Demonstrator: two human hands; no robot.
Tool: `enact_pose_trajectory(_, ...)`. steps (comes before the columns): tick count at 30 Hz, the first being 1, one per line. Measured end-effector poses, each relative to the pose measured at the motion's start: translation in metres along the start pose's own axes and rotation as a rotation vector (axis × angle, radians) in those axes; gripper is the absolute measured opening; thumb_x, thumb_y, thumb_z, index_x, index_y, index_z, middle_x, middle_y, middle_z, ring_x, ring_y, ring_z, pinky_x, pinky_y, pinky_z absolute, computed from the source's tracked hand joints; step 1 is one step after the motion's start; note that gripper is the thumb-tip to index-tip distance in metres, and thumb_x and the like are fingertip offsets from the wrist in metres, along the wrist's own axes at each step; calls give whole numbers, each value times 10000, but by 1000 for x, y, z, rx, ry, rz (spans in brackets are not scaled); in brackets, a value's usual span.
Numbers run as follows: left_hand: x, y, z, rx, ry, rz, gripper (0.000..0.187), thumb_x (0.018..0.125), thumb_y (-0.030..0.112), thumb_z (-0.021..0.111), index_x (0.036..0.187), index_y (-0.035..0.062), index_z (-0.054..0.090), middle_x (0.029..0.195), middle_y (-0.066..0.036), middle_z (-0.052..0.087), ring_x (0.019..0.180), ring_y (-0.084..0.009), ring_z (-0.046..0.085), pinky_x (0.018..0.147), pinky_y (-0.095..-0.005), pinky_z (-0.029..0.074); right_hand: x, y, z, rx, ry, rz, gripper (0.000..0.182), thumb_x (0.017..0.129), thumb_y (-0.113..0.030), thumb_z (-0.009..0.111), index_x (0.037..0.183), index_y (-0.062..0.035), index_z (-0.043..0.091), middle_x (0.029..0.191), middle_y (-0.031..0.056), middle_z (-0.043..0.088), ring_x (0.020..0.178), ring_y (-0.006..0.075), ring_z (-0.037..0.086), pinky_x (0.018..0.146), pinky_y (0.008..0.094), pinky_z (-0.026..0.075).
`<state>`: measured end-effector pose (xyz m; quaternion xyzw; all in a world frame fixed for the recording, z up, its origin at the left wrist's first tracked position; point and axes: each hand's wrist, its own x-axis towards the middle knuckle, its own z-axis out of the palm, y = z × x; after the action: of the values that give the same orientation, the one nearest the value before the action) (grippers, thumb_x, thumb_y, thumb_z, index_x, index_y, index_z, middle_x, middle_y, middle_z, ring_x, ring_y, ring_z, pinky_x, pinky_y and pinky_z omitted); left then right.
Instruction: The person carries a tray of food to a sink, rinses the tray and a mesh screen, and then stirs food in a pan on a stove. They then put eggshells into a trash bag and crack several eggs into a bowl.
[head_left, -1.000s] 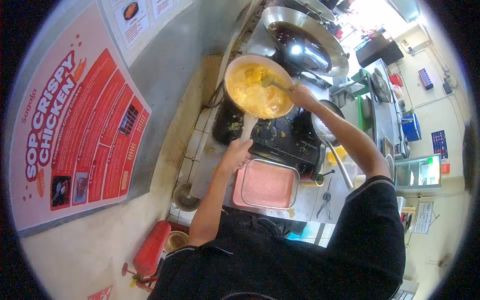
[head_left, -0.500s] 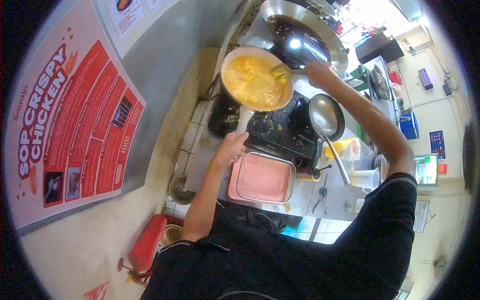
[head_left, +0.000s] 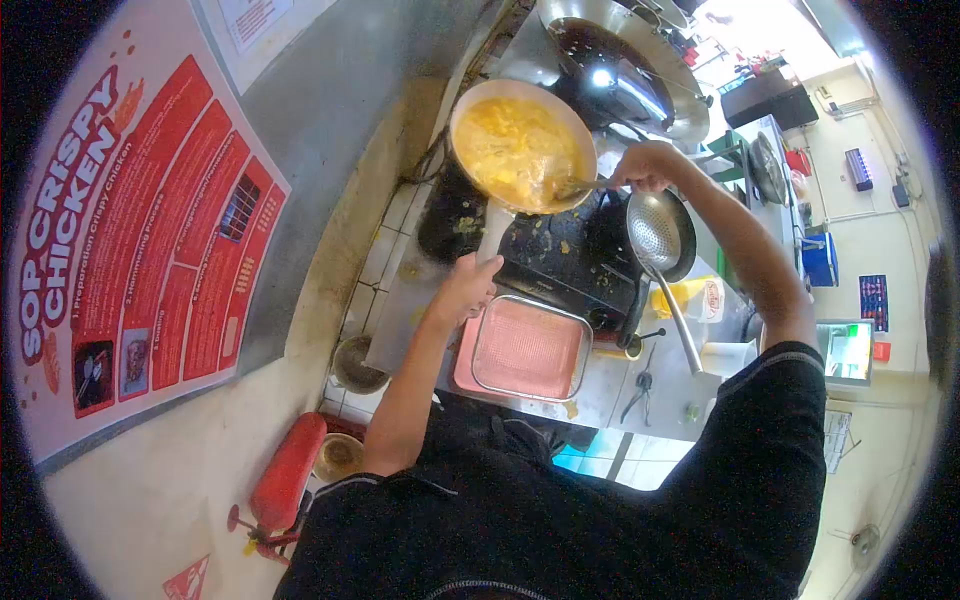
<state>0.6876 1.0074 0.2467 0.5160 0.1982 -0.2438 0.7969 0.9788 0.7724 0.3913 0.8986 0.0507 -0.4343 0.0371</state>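
Note:
My left hand [head_left: 468,288] is closed round the pale handle of a frying pan [head_left: 495,236]. Yellow, egg-like food in liquid [head_left: 515,145] fills the pan, which is over the black stove [head_left: 535,245]. My right hand [head_left: 650,168] grips a spatula [head_left: 578,186], whose blade dips into the food at the pan's lower right edge. Just below my left hand, a wire-mesh basket lies in a pink tray [head_left: 530,350]. A perforated ladle [head_left: 655,235] rests in a dark wok right of the stove.
A large wok with dark liquid [head_left: 615,60] stands at the back. Tongs [head_left: 638,398], a yellow packet [head_left: 690,298] and a white cup [head_left: 728,357] are on the right counter. A red fire extinguisher [head_left: 287,472] is at lower left.
The spatula and my right hand have moved down along the pan's right side. The pan sits slightly further right in view, and the camera view has shifted a little.

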Motion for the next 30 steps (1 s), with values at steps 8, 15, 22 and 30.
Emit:
enact_pose_trajectory(8, 4, -4, -1, 6, -11, 12, 263, 963, 341, 563, 1073, 114, 490, 679, 2, 461, 451, -51, 390, 334, -219, 276, 17, 9, 27, 298, -21, 58, 163, 881, -263, 626, 838, -108, 654, 543, -23, 455, 361, 64, 339, 292, 231, 239)
enact_pose_trajectory(15, 5, -4, -1, 44, 17, -24, 321, 948, 366, 571, 1115, 99, 511, 741, -46, 511, 508, -80, 448, 368, -231, 321, 102, 40, 54, 263, 248, -540, 149, 880, -240, 597, 790, -123, 619, 558, -27, 456, 412, 102, 417, 352, 268, 336)
enact_pose_trajectory(22, -8, 9, 7, 49, 63, -7, 233, 955, 335, 575, 1004, 133, 470, 615, 36, 417, 422, -48, 361, 331, -215, 245, 118, -6, 63, 136, 265, -553, 388, 835, -43, 604, 1221, -36, 560, 959, 140, 661, 873, 262, 641, 707, 375, 513)
enact_pose_trajectory(30, -2, 2, 2, 72, 48, -9, 279, 945, 352, 582, 1062, 115, 492, 657, 5, 461, 451, -67, 396, 338, -230, 266, 3, -36, 64, -34, 780, -308, 280, 866, -182, 575, 1134, -133, 641, 885, 151, 691, 822, 334, 686, 744, 427, 555)
